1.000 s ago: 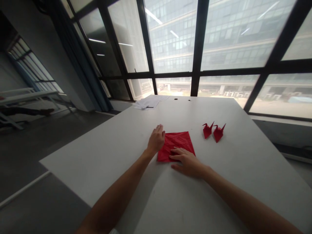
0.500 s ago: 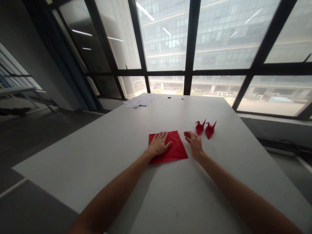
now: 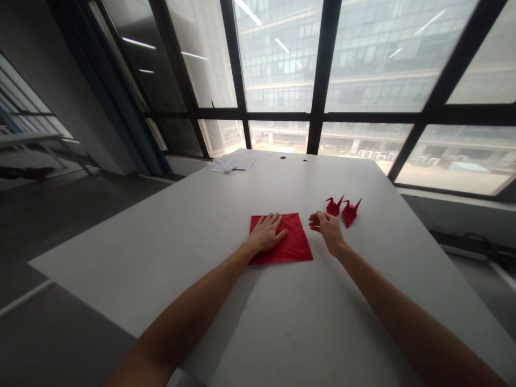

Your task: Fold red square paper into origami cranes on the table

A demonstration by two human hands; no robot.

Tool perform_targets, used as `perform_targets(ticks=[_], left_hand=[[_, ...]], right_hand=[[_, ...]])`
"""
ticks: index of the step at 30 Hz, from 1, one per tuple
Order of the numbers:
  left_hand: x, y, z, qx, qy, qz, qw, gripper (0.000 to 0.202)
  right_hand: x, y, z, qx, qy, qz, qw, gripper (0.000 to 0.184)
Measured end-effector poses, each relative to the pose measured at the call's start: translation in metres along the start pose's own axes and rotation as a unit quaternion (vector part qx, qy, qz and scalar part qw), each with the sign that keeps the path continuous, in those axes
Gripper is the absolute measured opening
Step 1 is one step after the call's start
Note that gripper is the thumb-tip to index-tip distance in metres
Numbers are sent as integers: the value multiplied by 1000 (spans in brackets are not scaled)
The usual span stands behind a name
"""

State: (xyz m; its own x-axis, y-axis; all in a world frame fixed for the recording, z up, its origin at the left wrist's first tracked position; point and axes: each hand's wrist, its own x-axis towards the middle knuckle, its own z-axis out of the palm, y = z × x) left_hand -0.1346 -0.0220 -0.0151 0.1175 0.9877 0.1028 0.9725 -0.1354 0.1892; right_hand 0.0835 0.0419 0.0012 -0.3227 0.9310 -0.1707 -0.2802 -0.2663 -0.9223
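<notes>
A red square sheet of paper [image 3: 294, 244] lies flat on the white table [image 3: 201, 231]. My left hand [image 3: 266, 233] rests flat on the sheet's left half, fingers stretched out. My right hand [image 3: 328, 229] hovers just off the sheet's right edge, fingers loosely curled and apart, holding nothing. Two small red paper cranes [image 3: 342, 208] stand side by side just beyond my right hand.
A stack of white papers [image 3: 236, 161] lies at the table's far left end, near two small dark holes [image 3: 294, 159] in the tabletop. Tall black-framed windows [image 3: 322, 80] run behind the table. Dark floor lies to the left, with another table [image 3: 28, 141] far off.
My right hand lifted off the red sheet and moved right, toward the cranes. My left hand slid onto the sheet and lies flat on it. The view shifted slightly.
</notes>
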Motion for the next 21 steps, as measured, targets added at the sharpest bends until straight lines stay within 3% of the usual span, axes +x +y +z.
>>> perform_targets(ticks=[2,4,6,8,11,13,16,18,20,21], left_hand=[[-3,9,0,-18,-7,64,998,67],[-6,20,1,-34,-15,138,990,66],[-8,27,3,-38,-25,167,985,67],[-9,24,4,-41,-36,148,988,70],[-9,-1,-3,-81,-38,52,995,72],[-9,-22,-13,-151,18,-68,986,68],[-9,-35,-33,-166,88,-134,973,65],[-7,-21,-41,-186,135,-140,963,61],[-4,8,-38,-249,151,-101,951,54],[-3,25,-33,-399,149,-69,902,52]], right_hand=[[0,5,10,44,-38,-17,998,36],[-1,10,16,87,-63,9,994,42],[-1,13,16,120,-56,44,990,45],[1,15,11,139,-38,62,988,44],[3,15,6,143,-27,67,987,42],[3,15,7,141,-24,67,987,42],[4,17,10,145,-24,62,987,43],[4,19,12,146,-21,50,988,42],[3,23,14,144,-16,31,989,40],[2,24,15,140,-15,18,990,40]])
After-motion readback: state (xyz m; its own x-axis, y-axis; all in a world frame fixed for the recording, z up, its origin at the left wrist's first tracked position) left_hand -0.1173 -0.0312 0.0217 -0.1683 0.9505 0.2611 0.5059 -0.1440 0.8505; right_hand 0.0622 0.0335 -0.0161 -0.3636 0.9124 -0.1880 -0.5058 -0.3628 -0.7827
